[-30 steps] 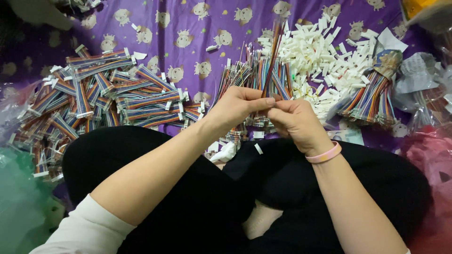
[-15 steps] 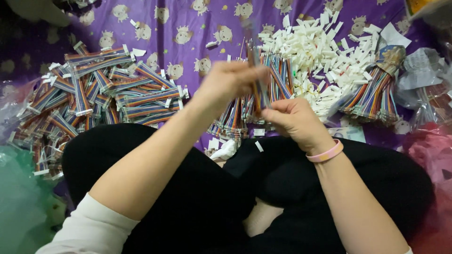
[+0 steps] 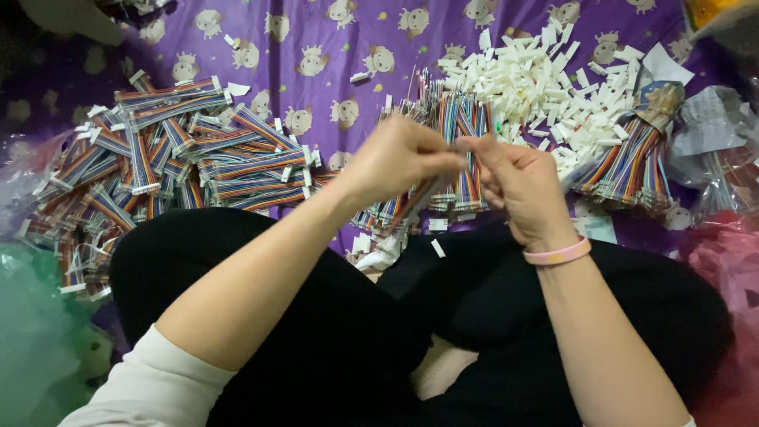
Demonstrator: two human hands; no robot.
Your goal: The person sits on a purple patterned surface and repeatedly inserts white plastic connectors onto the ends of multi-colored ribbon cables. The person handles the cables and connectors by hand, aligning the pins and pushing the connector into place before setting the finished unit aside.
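- Left hand (image 3: 399, 162): fingers pinched shut on a rainbow ribbon cable (image 3: 419, 202), which hangs blurred over the lap at the near edge of the purple cloth (image 3: 316, 47).
- Right hand (image 3: 518, 182): fingertips closed at the cable's upper end; whether a white connector is held there cannot be told.
- Step, as judged: working one cable's end between both hands.
- Next move likely calls for a firm, aligned pinch.
- White connector pile (image 3: 545, 87): far right of the cloth.
- Sorted cable stacks (image 3: 182, 158): left side.
- Loose cable bundle (image 3: 451, 134): just beyond the hands.
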